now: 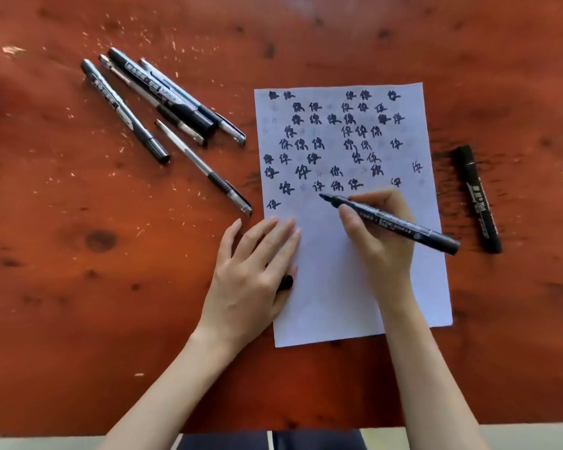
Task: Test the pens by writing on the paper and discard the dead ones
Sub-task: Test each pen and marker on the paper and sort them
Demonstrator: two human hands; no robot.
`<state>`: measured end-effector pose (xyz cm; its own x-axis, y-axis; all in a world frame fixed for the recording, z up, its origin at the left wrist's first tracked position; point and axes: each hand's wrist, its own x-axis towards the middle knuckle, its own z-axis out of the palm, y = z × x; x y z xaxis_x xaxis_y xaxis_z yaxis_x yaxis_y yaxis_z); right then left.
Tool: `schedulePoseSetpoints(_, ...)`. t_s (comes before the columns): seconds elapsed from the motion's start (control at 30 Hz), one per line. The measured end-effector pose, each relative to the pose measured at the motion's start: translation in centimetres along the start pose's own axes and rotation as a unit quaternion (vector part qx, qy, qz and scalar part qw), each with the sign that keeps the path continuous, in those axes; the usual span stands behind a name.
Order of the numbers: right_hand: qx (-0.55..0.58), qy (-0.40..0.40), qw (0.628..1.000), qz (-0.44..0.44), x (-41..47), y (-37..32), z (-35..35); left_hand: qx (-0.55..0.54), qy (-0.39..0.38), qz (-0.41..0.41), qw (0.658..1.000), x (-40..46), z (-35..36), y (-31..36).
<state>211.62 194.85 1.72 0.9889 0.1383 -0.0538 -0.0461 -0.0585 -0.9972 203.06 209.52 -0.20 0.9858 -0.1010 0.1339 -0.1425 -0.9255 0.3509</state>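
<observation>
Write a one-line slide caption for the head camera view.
Right hand tests a black marker on the paper while the left hand steadies the sheet; more pens wait alongside.

Looks like a plain desk or craft corner in a home or small workshop — can't tell which. Reddish-brown varnished wooden table (78, 287), knots and dark grain marks showing, surface scuffed w/ pale flecks and scratches, esp. toward the upper left. Front edge of the tabletop in view at the bottom, w/ pale flooring below it. Stationery only on top — a white sheet of paper (332, 287) covered in rows of handwritten black characters, a loose cluster of black pens and markers (163, 102) at left, one marker (478, 199) at right. No machines, no lab or kitchen gear in sight.
</observation>
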Motion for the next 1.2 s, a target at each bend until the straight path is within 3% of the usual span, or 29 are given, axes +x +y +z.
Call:
schedulePoseSetpoints(0.17, -0.097, 0.008, 0.995, -0.019, 2.0, 0.2, -0.3, 0.001, 0.014, 0.000, 1.000, 0.0, 0.2, 0.0)
schedulePoseSetpoints(0.67, -0.217, 0.007, 0.972, -0.087, 1.9, 1.1, 0.1, -0.004, 0.005, -0.004, 1.000, 0.0, 0.2, -0.1)
schedulePoseSetpoints(1.2, -0.237, 0.008, 0.966, -0.104, 1.9, 1.4, -0.1, -0.014, 0.006, -0.005, 1.000, 0.1, 0.1, -0.1)
